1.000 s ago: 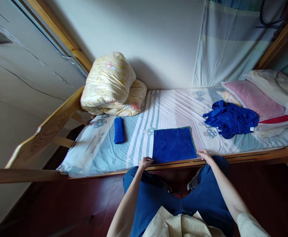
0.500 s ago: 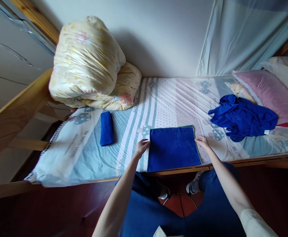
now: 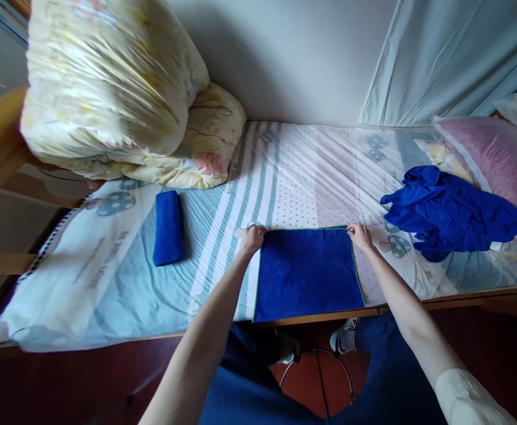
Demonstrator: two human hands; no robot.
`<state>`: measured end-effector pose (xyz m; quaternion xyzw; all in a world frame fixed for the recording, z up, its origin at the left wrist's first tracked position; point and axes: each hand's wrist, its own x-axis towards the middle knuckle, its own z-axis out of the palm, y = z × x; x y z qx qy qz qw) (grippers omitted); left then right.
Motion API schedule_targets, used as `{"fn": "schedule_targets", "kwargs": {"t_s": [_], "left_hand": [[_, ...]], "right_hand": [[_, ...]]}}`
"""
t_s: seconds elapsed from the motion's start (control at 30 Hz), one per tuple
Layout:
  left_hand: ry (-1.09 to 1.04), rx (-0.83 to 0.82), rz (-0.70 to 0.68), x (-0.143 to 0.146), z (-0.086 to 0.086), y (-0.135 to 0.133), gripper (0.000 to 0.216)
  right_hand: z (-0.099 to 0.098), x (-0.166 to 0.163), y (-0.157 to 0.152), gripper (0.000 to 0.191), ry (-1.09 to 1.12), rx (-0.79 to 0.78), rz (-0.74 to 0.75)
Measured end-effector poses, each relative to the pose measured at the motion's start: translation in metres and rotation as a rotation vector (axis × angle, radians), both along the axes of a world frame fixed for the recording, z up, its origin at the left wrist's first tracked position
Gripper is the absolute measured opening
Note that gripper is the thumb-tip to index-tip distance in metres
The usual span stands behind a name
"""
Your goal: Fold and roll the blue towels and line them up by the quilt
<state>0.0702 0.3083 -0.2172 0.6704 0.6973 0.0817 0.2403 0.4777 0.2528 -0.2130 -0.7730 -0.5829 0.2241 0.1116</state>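
Note:
A blue towel [image 3: 308, 274] with a green edge lies flat at the front of the bed, folded to a near square. My left hand [image 3: 254, 237] pinches its far left corner, and my right hand [image 3: 359, 235] pinches the far right one. Left of it on the sheet rests a blue towel folded into a narrow bundle [image 3: 169, 228], apart from my hands. To the right lies a crumpled heap of blue towels [image 3: 451, 212] with a small white tag showing.
The bed [image 3: 316, 177] has a patterned sheet and a wooden front edge. A bulky yellow quilt [image 3: 112, 82] is piled at the back left. A pink pillow [image 3: 497, 159] lies at the right, below a pale curtain [image 3: 444, 59]. Wooden rails stand at the left end.
Both hands have moved from the towel's sides up to its far corners and closed on them. The view has come closer to the bed.

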Motion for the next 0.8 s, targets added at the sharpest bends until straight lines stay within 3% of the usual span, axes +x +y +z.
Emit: {"fn": "schedule_targets", "kwargs": {"t_s": [0.27,0.57,0.7,0.8], "left_hand": [[0.042,-0.064,-0.033,-0.011,-0.005,0.0,0.022],[-0.005,-0.056,-0.055,-0.016,-0.014,0.002,0.032],[0.006,-0.06,-0.057,-0.021,-0.018,0.003,0.031],[0.023,-0.086,-0.113,-0.022,-0.015,0.006,0.027]], "right_hand": [[0.007,-0.001,0.006,0.015,-0.093,-0.049,0.165],[0.009,0.007,0.023,0.019,-0.202,-0.101,0.106],[0.002,0.008,0.028,0.017,-0.15,-0.108,0.054],[-0.002,0.004,0.03,0.019,-0.072,-0.063,0.098]]}}
